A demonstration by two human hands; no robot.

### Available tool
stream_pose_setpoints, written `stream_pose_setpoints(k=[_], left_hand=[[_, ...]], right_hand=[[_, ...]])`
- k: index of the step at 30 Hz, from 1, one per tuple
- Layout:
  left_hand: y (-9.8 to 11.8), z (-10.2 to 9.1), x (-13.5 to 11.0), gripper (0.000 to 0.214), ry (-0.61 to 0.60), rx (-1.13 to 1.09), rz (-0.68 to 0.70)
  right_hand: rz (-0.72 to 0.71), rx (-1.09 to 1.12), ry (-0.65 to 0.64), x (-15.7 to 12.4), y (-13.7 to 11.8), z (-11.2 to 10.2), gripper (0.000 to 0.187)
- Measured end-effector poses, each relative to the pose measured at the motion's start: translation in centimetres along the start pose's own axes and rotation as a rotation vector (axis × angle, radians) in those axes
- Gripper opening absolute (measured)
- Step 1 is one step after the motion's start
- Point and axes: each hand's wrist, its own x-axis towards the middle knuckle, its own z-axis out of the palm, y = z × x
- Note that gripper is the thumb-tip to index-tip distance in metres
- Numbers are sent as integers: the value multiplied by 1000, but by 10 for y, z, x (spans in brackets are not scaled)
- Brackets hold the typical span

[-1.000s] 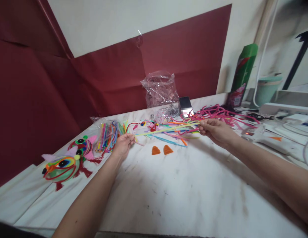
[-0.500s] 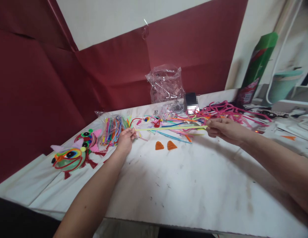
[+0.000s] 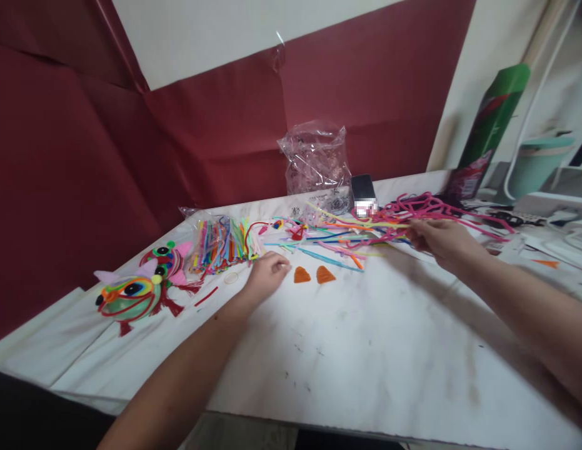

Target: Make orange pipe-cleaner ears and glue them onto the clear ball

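My right hand (image 3: 438, 240) pinches a yellow pipe cleaner (image 3: 366, 221), whose free end points left over the loose pipe cleaners at the back. My left hand (image 3: 268, 273) is curled just above the table, and no object shows in its fingers. To the right of that hand lie two orange ribbed pieces with rounded tops, a left one (image 3: 302, 275) and a right one (image 3: 325, 274). Behind it is a bundle of multicoloured pipe cleaners (image 3: 220, 247) in clear plastic. A blue pipe cleaner (image 3: 328, 258) lies beyond the orange pieces.
Two colourful animal-head crafts with red tassels, a front one (image 3: 131, 297) and a rear one (image 3: 175, 259), sit at left. A clear plastic bag (image 3: 316, 159), a phone (image 3: 362, 187), tangled pink pipe cleaners (image 3: 426, 205) and a green bottle (image 3: 490, 131) line the back of the marble-patterned table (image 3: 366, 362).
My left hand has let go of the yellow pipe cleaner and moved right and nearer to me. My right hand has shifted slightly right, still holding the pipe cleaner.
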Motion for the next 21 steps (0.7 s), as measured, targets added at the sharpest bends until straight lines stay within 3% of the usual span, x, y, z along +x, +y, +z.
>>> stream_pose_setpoints(k=[3,5,7,9,11,16,21], left_hand=[[3,15,-12,11,-269,350,318],[2,21,-16,14,-310,468,387],[0,23,-17,15,-278,507,359],[-2,22,-19,15,-257,511,332],[-2,21,-20,15,-275,512,370],[2,19,-23,15,-315,563,528],[8,22,-27,25,-330,608,687]], right_hand=[[-145,-188,88,-9,-5,7,12],[-267,-255,18,-23,-11,21,13],[-403,-284,-173,-41,-17,41,13],[-746,-404,-480,-58,-19,64,23],[-891,-505,-594,-67,-17,86,31],[-933,-599,-628,-52,3,124,22],[-865,-548,-392,-42,14,129,31]])
